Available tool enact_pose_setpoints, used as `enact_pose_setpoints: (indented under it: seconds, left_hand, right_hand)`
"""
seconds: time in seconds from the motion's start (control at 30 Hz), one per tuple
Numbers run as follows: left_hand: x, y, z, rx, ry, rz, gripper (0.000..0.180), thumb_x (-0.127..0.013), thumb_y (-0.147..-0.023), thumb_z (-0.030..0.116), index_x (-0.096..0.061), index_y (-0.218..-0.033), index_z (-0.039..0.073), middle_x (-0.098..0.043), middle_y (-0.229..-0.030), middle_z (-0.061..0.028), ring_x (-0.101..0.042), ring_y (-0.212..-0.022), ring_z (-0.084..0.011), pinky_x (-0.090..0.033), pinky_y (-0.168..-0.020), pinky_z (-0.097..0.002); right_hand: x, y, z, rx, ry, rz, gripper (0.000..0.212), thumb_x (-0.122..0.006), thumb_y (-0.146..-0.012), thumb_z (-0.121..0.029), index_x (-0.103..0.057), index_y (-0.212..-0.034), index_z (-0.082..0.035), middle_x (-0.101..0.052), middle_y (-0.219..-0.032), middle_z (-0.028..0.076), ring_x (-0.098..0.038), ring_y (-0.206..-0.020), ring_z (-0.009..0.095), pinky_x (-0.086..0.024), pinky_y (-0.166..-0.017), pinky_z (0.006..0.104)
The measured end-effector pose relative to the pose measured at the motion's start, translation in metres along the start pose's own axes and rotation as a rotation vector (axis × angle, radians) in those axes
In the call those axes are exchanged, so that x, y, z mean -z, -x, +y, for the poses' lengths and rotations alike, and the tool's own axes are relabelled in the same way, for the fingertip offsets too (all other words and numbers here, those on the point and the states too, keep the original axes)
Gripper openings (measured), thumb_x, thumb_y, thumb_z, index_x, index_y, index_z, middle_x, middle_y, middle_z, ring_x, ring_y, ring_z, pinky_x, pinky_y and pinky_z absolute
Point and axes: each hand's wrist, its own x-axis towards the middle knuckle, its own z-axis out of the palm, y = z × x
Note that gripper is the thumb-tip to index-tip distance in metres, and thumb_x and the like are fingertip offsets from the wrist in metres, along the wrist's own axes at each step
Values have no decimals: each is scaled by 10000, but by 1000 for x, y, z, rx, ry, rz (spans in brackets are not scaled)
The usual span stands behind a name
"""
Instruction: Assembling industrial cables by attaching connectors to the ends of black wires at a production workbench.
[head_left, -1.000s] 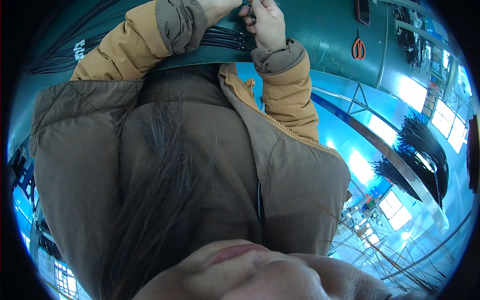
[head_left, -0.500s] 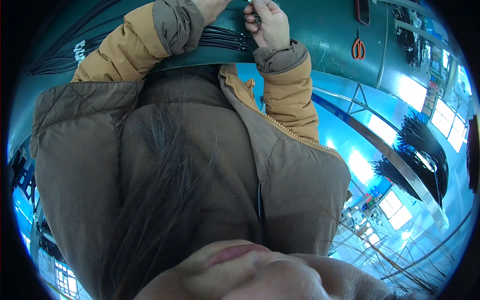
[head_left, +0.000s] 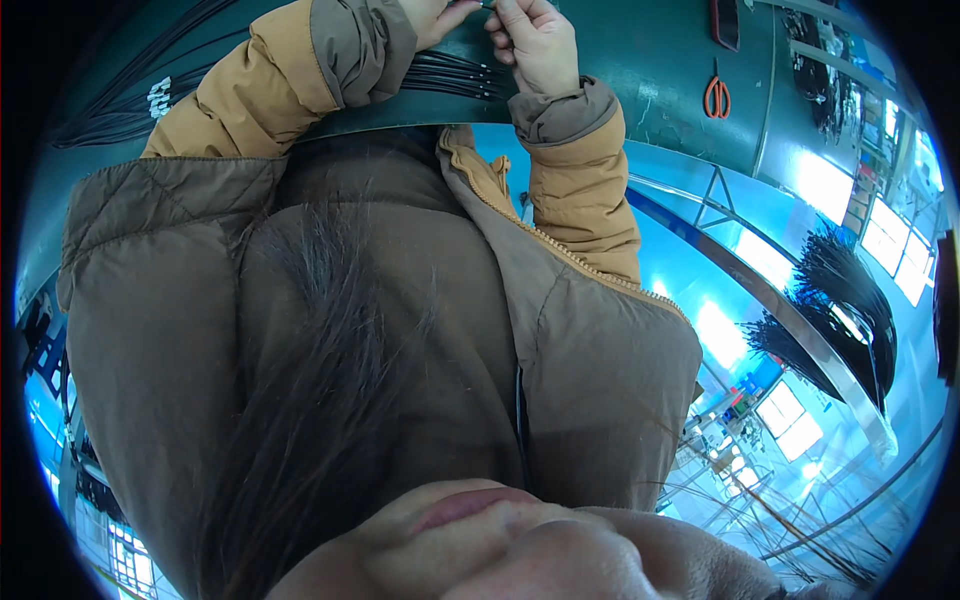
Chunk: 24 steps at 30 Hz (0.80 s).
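Note:
At the top edge, over the green table, my hands are close together. The fingers of my left hand (head_left: 437,18) are pinched, partly cut off by the picture's edge. My right hand (head_left: 540,48) has its thumb and fingers closed, with the other fingers curled in. Between the fingertips shows a short bit of a thin dark strand (head_left: 488,6), which looks like a black cable end; both hands seem to pinch it. Whatever else lies in my right palm is hidden. Just below the hands, a bundle of black cables (head_left: 450,77) lies on the table, its tips pointing right.
Scissors with orange handles (head_left: 717,98) and a dark phone-like slab (head_left: 725,24) lie to the right on the green table (head_left: 660,90). White connectors (head_left: 159,98) sit on cables at the left. Bunches of black cables (head_left: 850,300) hang over a metal rail at the far right.
My left hand has shifted slightly right and down, its thumb now in view. My right hand has turned a little; the small metallic pieces seen in its fingers are now hidden.

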Motion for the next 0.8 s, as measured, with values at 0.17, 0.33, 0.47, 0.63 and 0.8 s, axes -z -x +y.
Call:
enact_pose_setpoints:
  seconds: [0.17,0.33,0.47,0.63,0.8]
  left_hand:
    - [2,12,-14,98,-73,-85,122,-691,-942,138,-629,-1000,52,-613,-935,-174,-640,-858,-397,-539,-757,-445]
    - [11,15,-18,97,17,-100,175,-683,-948,151,-617,-1059,33,-638,-980,-195,-639,-914,-423,-539,-797,-456]
    - [8,7,-14,325,156,-174,153,-716,-929,174,-700,-995,38,-698,-957,-193,-673,-917,-393,-554,-797,-448]
    - [42,11,-30,285,-45,-208,127,-747,-901,170,-734,-951,54,-682,-935,-169,-658,-898,-377,-541,-799,-455]
    - [99,52,-54,266,-172,-250,125,-763,-894,165,-751,-942,50,-665,-932,-164,-648,-895,-373,-537,-802,-461]
  right_hand:
    - [-8,9,-12,75,73,21,167,-683,-1000,-190,-673,-1020,-25,-680,-807,19,-546,-627,58,-429,-512,214]
    - [-11,9,-20,94,18,-46,148,-665,-1018,-179,-653,-1001,-32,-667,-803,18,-535,-624,39,-409,-511,190]
    - [-13,10,-24,160,46,-45,139,-662,-1022,-168,-646,-986,-35,-661,-799,16,-524,-610,36,-402,-505,186]
    - [-13,12,-23,157,21,-14,138,-665,-1022,-166,-645,-981,-37,-654,-794,17,-514,-602,38,-399,-499,191]
    - [-5,6,-13,112,-17,-20,132,-669,-1018,-162,-647,-981,-38,-647,-789,17,-509,-605,41,-386,-493,194]
